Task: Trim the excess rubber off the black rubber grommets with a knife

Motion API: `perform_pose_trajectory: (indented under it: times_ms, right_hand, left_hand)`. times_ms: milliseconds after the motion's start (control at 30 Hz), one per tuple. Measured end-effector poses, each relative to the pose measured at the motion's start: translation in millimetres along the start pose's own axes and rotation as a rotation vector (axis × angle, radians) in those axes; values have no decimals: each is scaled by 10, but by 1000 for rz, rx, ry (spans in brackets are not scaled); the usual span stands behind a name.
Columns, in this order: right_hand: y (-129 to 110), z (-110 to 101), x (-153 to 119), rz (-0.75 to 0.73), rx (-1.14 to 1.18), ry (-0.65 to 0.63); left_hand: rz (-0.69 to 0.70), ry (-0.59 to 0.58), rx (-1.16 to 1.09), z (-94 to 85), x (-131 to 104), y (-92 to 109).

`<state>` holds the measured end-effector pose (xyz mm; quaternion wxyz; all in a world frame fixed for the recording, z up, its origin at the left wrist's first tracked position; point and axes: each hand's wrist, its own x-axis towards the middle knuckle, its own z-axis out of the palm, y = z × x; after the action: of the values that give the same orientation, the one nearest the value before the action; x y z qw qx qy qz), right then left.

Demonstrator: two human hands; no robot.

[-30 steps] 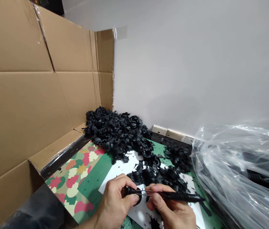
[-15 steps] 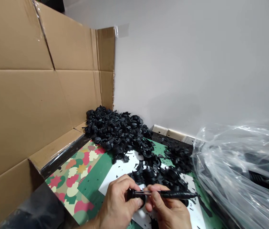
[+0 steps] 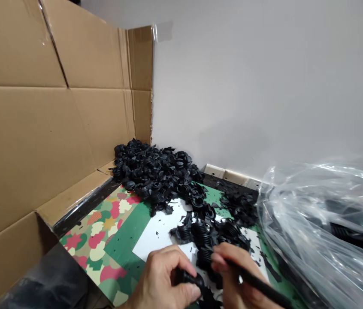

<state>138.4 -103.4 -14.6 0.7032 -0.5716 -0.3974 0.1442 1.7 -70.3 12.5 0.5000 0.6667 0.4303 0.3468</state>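
Note:
My left hand (image 3: 160, 279) pinches a small black ribbed rubber piece (image 3: 186, 277) between thumb and fingers, low in the middle of the view. Just to its right, my right hand (image 3: 237, 268) grips a slim tool with a black handle (image 3: 261, 285), which slants down to the lower right. The tool's tip is hidden by the hand. Beyond the hands lie several black ribbed rubber pieces (image 3: 202, 242) with ragged scraps, on a white sheet (image 3: 155, 234).
A large heap of black rubber pieces (image 3: 155, 169) is against the wall beside a tall cardboard panel (image 3: 98, 116). Black trimmings (image 3: 237, 205) are piled farther right. A clear plastic bag (image 3: 300, 210) with black parts inside stands at right. Patterned card (image 3: 99, 236) covers the left.
My right hand has drawn the tool away from the piece and tilted its handle down to the right. The left hand keeps its piece, now tilted differently. The view has shifted slightly.

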Motion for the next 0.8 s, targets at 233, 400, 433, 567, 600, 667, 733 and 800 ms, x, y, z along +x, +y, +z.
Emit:
perform_pose_trajectory:
  times_ms: [233,400,433,567,600,667,733,800]
  right_hand:
    - [-26,-8,134,294,3,148]
    - [81,-39,159,370,172,21]
    - [100,-48,163,381,211,-12]
    - [81,-44,164,478,306,-107]
    - [52,-31,160,500,331,-127]
    - [-19,3,147,546,399,-159]
    - [-91,34,133,600,486,-165]
    - [-144,52,122,651,552,-166]
  left_hand:
    - [76,97,69,-62,13,-23]
    - [120,142,80,-107,50,-81]
    - [125,152,70,-116,55,-92]
    - [101,186,-17,-140,74,-139]
    - [84,189,-42,-143,79,-148]
    - [46,194,-82,-144,88,-158]
    - [15,200,-107,-144,96,-156]
    - [3,204,-117,-143,104,-148]
